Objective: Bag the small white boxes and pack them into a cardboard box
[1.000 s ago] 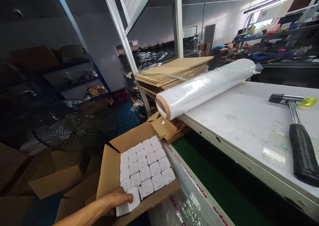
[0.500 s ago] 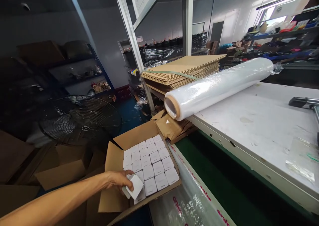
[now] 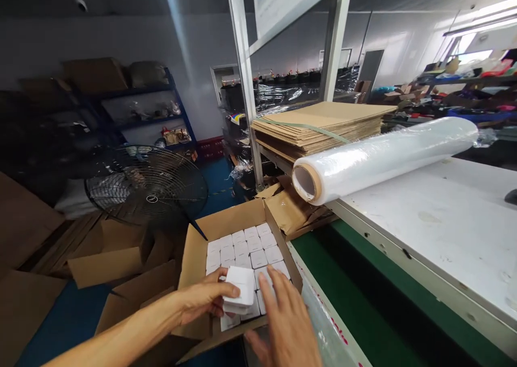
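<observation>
And there it was: the left hand [image 3: 204,301] clenched on a small white box [image 3: 240,287], fingers wrapped around its left end, the box tilted slightly, its long axis running roughly left to right, right over the near side of the open cardboard carton [image 3: 238,220]. The right hand [image 3: 285,329] came in open, grasping nothing, its fingers [image 3: 264,283] spread just beside the held box, over the packed rows of white boxes [image 3: 258,254]; contact, you couldn't tell. Beyond, a roll of stretch film [image 3: 383,159] lay along the white bench [image 3: 440,232].
</observation>
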A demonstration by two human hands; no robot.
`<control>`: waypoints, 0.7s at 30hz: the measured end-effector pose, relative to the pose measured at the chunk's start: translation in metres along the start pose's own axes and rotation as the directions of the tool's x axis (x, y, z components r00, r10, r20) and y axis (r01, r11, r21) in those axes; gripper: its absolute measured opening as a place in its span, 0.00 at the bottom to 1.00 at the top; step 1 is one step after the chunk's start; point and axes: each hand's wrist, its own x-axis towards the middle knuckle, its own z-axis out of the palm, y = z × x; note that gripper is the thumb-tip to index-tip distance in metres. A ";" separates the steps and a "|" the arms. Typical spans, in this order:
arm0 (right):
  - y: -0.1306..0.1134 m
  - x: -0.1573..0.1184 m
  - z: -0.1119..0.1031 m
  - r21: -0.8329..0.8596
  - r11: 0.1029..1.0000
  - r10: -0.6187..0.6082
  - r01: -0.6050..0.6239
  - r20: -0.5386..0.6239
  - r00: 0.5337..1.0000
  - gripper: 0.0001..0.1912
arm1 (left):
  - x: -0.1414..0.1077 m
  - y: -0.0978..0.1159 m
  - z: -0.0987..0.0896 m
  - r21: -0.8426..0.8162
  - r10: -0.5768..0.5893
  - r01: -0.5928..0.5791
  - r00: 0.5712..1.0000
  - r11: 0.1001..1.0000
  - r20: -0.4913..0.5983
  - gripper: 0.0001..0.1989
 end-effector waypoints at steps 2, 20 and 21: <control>-0.020 0.034 -0.002 -0.133 0.975 -0.181 0.180 0.003 0.983 0.61 | -0.016 -0.004 0.008 -0.034 0.079 -0.080 0.996 0.996 -0.044 0.37; -0.075 0.082 0.036 -0.040 0.951 -0.274 0.307 0.355 0.894 0.50 | -0.041 -0.062 -0.032 -0.092 0.178 -0.205 0.955 0.974 -0.239 0.46; -0.075 0.084 0.041 -0.027 0.965 -0.227 0.261 0.414 0.881 0.51 | -0.042 -0.065 -0.039 -0.008 0.189 -0.202 0.931 0.979 -0.313 0.46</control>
